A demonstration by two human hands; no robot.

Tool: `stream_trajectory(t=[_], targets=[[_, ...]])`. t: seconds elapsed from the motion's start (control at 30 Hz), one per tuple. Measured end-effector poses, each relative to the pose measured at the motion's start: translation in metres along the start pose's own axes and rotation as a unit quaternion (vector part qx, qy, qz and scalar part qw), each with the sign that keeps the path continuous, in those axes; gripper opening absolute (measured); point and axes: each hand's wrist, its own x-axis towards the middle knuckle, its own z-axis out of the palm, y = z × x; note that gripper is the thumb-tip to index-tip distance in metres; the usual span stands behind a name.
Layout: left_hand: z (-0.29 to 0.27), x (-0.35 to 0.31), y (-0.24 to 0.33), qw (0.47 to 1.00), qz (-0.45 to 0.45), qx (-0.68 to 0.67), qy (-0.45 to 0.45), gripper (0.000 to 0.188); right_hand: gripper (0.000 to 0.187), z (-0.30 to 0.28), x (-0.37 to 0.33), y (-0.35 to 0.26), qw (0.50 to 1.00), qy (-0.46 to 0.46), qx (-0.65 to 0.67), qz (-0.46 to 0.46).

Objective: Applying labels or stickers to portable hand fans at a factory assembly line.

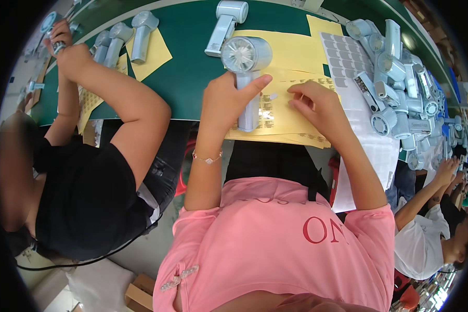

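Glossy yellow paper sheets bearing rows of small labels (288, 126) overlap the near edge of the dark green counter (184, 47). Above them, the left hand's (229, 100) fingers grip the handle of a pale-blue plastic handheld fan (249, 58); a loose hold could let it twist. The right hand's (317, 106) fingers curl, tips close; whether they pinch anything, I cannot tell. Brushing the sheets could shift them. Beyond, another pale-blue plastic fan (224, 32) could get knocked.

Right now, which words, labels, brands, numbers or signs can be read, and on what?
Pink shirt: large red letters, partly lost in folds; not transcribed.
Yellow sheets near the right hand: small dark print, too small to read.
Fan in the left hand: no readable text.
White sheet: grey shapes, no readable words.
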Motion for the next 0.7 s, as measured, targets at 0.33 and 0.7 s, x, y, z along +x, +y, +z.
stream_trajectory(t=[0.33, 0.7], targets=[[0.014, 0.003, -0.015, 0.993, -0.048, -0.101, -0.038, 0.057, 0.010, 0.045, 0.010, -0.017, 0.991, 0.116, 0.014, 0.061], [0.013, 0.004, -0.016, 0.992, -0.023, -0.106, -0.065, 0.047, 0.008, 0.041, 0.020, -0.022, 0.994, 0.044, -0.094, 0.039]])
